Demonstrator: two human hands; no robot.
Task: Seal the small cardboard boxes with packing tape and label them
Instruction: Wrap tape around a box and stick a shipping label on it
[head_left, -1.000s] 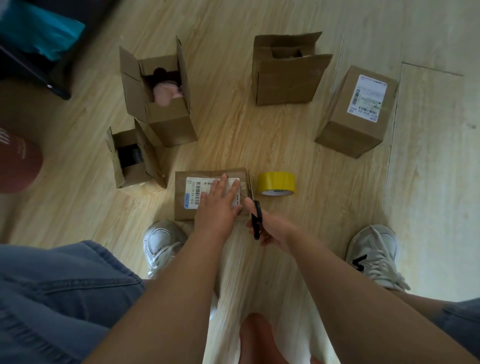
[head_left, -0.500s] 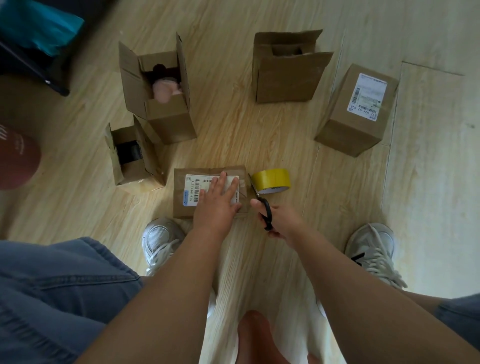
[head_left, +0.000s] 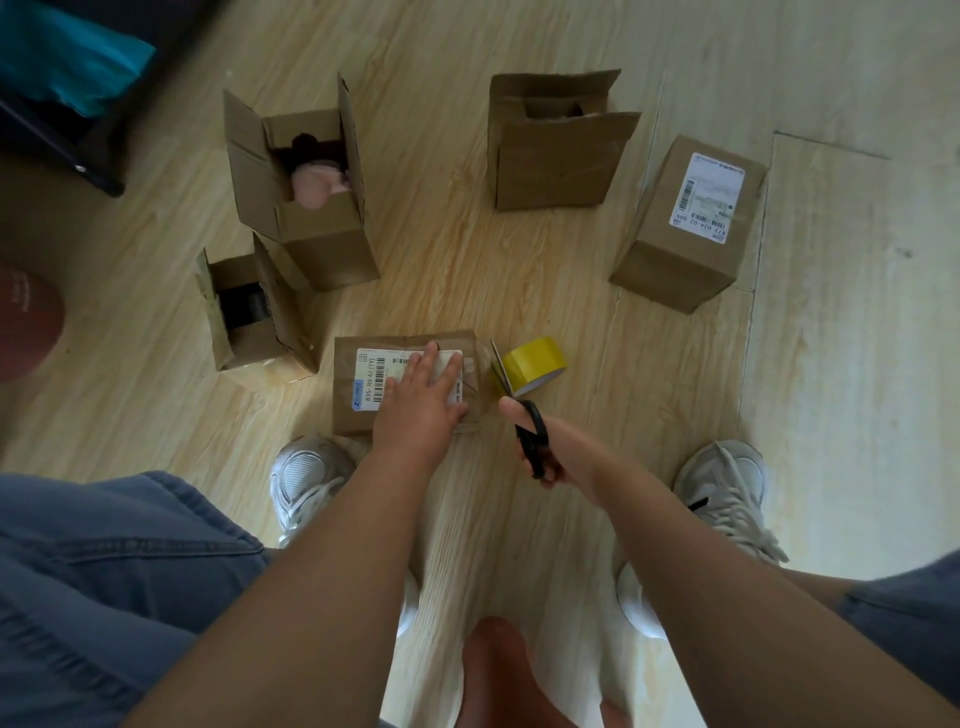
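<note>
— Pale wood-plank floor (head_left: 857, 364) runs under everything. What sits closest to you?

— Your two light trainers, the left shoe (head_left: 306, 478) and the right shoe (head_left: 727, 488), with your arms reaching out between them.

— And your hands?

— Your left hand (head_left: 421, 405) has its grip spread, fingers straight, pressing flat on the white label (head_left: 379, 379) on top of the small cardboard box (head_left: 353, 410). That box lies on the floor just beyond your left shoe. Your right hand (head_left: 566, 452) has its grip curled round the black handles of the scissors (head_left: 530, 431). The blades are parted, their tips between that box and the yellow tape roll (head_left: 532, 358), which stands tilted just right of the box.

— Farther out?

— On your left is a low open box (head_left: 249, 338) with something dark inside. Just behind it stands a tall open box (head_left: 322, 249) holding a pink object (head_left: 317, 184). At far centre is another open box (head_left: 550, 166); you cannot tell what is in it. At far right a closed box (head_left: 675, 260) carries a white label of its own.
</note>
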